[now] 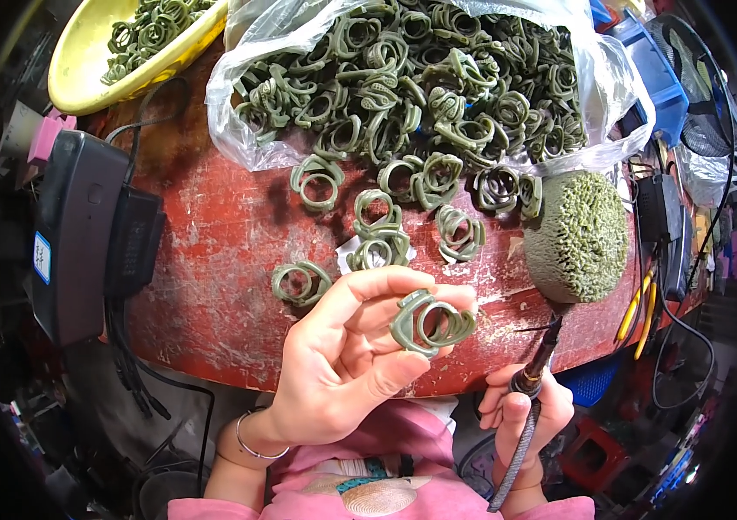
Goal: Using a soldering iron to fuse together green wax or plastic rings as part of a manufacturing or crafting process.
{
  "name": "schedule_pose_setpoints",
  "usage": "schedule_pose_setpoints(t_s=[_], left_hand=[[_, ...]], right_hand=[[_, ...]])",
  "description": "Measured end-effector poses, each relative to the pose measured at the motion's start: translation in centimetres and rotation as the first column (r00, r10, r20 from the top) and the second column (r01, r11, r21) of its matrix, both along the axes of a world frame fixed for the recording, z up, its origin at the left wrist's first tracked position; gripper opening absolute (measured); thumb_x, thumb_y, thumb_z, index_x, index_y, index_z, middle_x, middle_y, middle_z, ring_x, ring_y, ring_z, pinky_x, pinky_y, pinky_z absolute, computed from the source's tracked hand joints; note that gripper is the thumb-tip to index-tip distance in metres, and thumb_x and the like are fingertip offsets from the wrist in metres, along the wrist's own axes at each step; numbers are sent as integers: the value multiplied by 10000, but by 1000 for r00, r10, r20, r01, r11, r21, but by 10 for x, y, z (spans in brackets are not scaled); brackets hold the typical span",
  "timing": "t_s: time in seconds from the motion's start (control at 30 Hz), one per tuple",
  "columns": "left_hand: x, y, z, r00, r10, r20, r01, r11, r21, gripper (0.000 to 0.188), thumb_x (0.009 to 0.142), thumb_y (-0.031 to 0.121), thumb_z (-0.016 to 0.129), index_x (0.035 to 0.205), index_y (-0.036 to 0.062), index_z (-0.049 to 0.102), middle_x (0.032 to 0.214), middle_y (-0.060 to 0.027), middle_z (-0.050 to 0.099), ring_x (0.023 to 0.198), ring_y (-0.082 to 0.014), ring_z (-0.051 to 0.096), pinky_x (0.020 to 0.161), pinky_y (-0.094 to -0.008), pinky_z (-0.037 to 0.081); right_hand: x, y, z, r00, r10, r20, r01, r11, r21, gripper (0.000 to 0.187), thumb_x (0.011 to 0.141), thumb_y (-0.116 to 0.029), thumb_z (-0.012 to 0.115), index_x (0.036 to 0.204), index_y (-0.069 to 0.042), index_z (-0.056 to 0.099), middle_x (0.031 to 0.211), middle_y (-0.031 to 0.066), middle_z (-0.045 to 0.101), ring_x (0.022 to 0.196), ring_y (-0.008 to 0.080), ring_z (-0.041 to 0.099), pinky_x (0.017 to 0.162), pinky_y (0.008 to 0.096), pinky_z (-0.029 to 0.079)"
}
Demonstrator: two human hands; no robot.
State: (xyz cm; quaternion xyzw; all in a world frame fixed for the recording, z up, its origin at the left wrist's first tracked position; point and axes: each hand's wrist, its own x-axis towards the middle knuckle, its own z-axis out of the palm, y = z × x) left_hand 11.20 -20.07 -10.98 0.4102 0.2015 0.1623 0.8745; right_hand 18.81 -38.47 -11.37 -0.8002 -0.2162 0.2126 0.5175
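My left hand (329, 377) is raised above the table's near edge, its thumb and fingers closed on a green wax-like ring piece (405, 326) with several joined loops. In my right hand (551, 414), lower and to the right, is a dark corded heated-looking pen (544, 354) with a thin metal tip. A grey braided cord runs down from the pen past my wrist. The tip points left, apart from the ring piece. Just beyond the pen stands a rounded green lump (583, 238) with a rough, crusted face. Several similar ring pieces (316, 184) lie loose beyond my left hand.
A clear plastic bag (251, 143) heaped with green ring pieces covers the far side of the red worn table (204, 295). At far left is a yellow bowl (74, 65) of more pieces. A black box (82, 234) with cables stands left; yellow-handled pliers (634, 314) and blue bins (653, 78) are right.
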Motion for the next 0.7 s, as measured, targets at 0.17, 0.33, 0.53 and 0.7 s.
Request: schedule_pose_setpoints(t_s=[0.17, 0.33, 0.53, 0.7], left_hand=[[2, -2, 0, 999, 10, 33, -11, 999, 43, 508, 785, 159, 677, 1145, -36, 377, 1121, -255, 536, 1067, -311, 545, 854, -354, 498], [1, -4, -5, 993, 52, 108, -51, 999, -6, 532, 731, 48, 709, 1141, -37, 380, 1119, -260, 526, 1066, -300, 542, 902, -367, 464], [-2, -1, -16, 985, 6, 172, -62, 945, 321, 581, 641, -60, 741, 1120, -37, 413, 1108, -230, 511, 1075, -260, 517, 916, -355, 442], [-4, 1, -17, 996, -13, 84, -37, 825, 563, 578, 607, -26, 783, 1095, -38, 472, 1079, -157, 507, 1051, -224, 515, 887, -314, 447]], right_hand=[[-1, -1, -1, 1000, -7, 27, 7, 1000, -7, 296, 822, -245, 619, 816, 48, 578, 546, 24, 554, 469, 93, 546, 472, 210, 437], [-2, 1, 0, 998, -7, 57, 9, 1000, -29, 294, 811, -242, 631, 813, 48, 585, 550, 27, 552, 466, 96, 537, 470, 211, 427], [-3, 3, 1, 999, -40, 33, 42, 998, -43, 296, 800, -246, 638, 801, 46, 589, 548, 26, 548, 473, 89, 530, 477, 214, 426], [-3, 3, -1, 998, -44, 44, 45, 999, -22, 319, 808, -258, 633, 803, 57, 581, 538, 32, 545, 469, 83, 524, 468, 205, 417]])
